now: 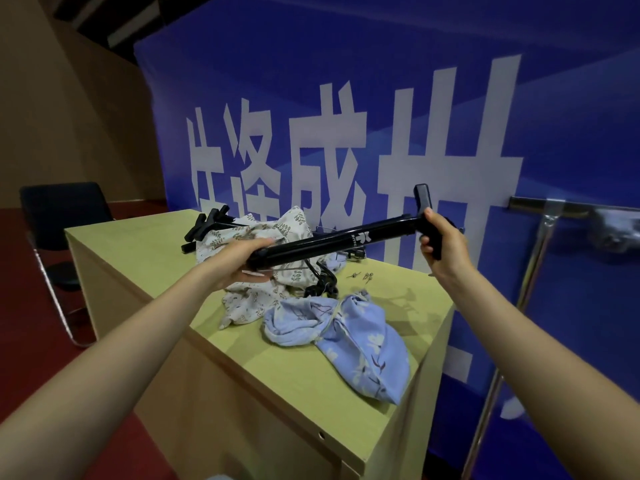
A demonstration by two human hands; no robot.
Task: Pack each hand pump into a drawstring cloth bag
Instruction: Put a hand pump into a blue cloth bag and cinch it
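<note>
Above the light wooden table (277,368) with crumpled floral cloth bags (349,337), before a blue banner (450,98), the left hand (239,261) grasps the long black metal hand pump (332,242) by its barrel and the right hand (441,242) grasps its handle.

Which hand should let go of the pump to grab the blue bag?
Probably the left hand. It only steadies the black pump's barrel end, while the right hand grips the handle firmly. The blue bag lies between both hands.
</note>
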